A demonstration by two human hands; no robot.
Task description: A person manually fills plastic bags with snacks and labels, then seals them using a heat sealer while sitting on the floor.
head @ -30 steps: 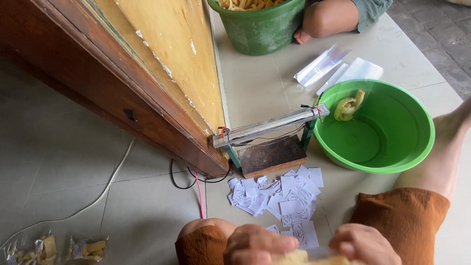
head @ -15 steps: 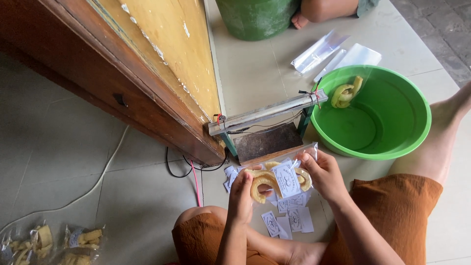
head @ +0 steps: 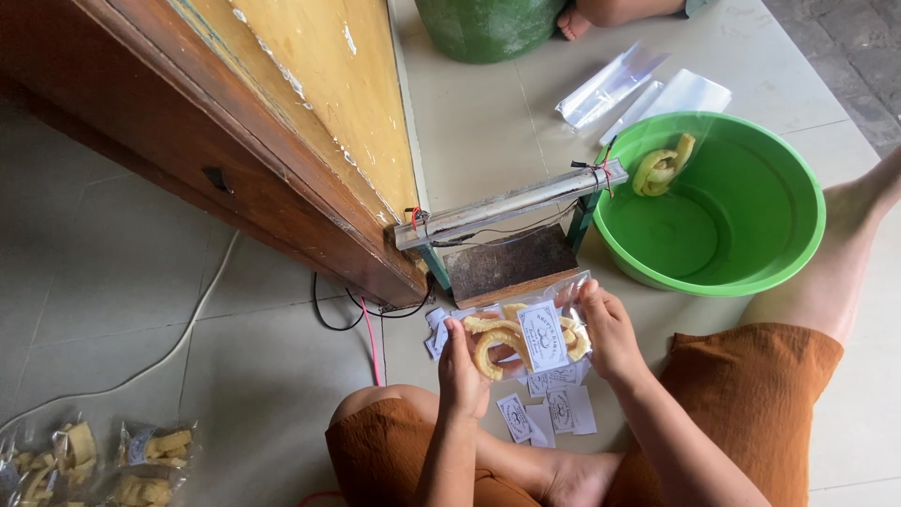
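My left hand (head: pixel 463 364) and my right hand (head: pixel 605 330) hold a clear plastic bag of yellow ring-shaped crackers (head: pixel 524 336) between them, each gripping one side. A small white paper label sits inside the bag, facing up. The bag hovers just in front of a bar-type heat sealer (head: pixel 507 208) with a dark wooden base. Several loose white labels (head: pixel 554 409) lie on the floor under my hands.
A green basin (head: pixel 741 202) holding one bagged snack stands at right. Empty clear bags (head: pixel 648 89) lie beyond it, beside a green bucket (head: pixel 488 26). A wooden door (head: pixel 282 122) runs along the left. Filled snack bags (head: pixel 94 460) lie at bottom left. Cables cross the floor.
My hands rose from the bottom edge with the cracker bag and brought it up in front of the sealer. The view has shifted slightly downward.
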